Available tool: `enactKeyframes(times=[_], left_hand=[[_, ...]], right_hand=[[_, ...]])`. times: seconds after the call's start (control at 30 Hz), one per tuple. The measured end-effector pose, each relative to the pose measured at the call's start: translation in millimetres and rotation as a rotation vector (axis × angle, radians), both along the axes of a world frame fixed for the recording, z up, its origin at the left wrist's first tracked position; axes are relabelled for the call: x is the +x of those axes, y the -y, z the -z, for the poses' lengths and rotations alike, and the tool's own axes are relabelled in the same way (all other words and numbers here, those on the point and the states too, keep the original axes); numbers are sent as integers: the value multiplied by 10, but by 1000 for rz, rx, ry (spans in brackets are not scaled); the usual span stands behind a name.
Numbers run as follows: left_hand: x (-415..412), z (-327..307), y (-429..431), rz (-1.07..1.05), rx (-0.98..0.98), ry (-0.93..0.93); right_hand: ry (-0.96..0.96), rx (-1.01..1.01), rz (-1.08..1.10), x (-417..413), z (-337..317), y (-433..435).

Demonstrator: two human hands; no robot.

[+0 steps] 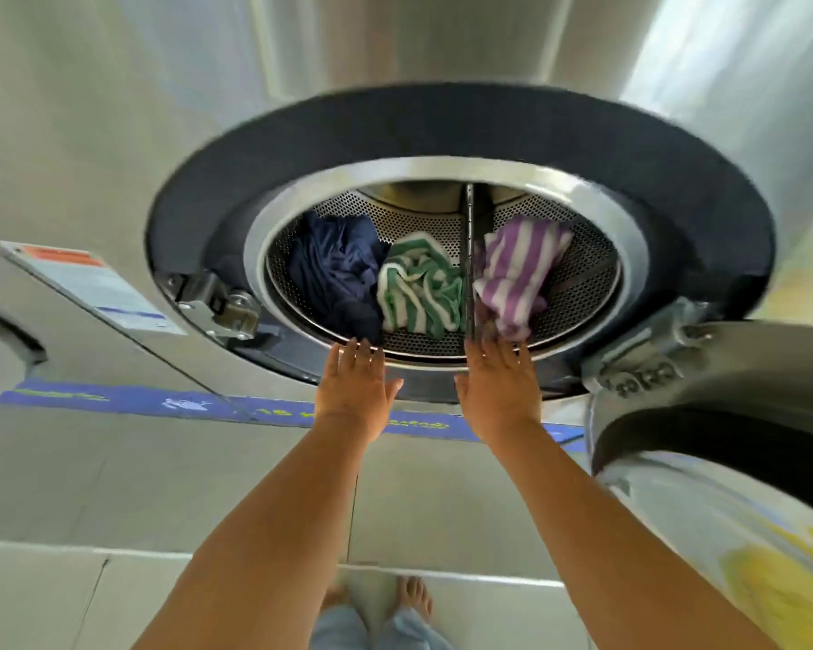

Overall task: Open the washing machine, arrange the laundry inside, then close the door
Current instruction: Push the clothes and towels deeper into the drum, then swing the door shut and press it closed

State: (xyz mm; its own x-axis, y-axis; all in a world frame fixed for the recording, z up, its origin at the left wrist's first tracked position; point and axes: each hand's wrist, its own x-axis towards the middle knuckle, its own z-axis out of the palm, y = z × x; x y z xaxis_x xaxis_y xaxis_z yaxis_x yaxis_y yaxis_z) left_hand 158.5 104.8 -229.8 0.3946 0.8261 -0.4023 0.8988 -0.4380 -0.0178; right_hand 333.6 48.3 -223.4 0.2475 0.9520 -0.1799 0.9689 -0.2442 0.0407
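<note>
The washing machine's round opening (442,175) stands uncovered, its door (723,415) swung out to the right. Inside the perforated drum (578,279) lie a dark blue garment (334,269) on the left, a green-striped cloth (418,293) in the middle and a purple-striped cloth (517,269) on the right. My left hand (355,391) reaches toward the drum's lower rim with straight fingers and holds nothing. My right hand (498,387) does the same, its fingertips at the lower edge of the purple-striped cloth; motion blur hides whether they touch.
A door hinge bracket (648,354) juts out at the right of the opening and a latch (221,302) at the left. A neighbouring machine panel with a warning label (90,283) is at the left. My bare feet (414,598) stand on a tiled floor below.
</note>
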Motion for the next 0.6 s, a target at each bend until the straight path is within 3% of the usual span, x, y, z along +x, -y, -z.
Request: enactKeyframes(times=[0.23,0.6], left_hand=[[-354,-660,446,54,112,154],[-883,-1394,1492,110,107,312]], right_hand=[[-131,73,96,-334,-666,841],[-225,208,242,-952,-1442,2012]])
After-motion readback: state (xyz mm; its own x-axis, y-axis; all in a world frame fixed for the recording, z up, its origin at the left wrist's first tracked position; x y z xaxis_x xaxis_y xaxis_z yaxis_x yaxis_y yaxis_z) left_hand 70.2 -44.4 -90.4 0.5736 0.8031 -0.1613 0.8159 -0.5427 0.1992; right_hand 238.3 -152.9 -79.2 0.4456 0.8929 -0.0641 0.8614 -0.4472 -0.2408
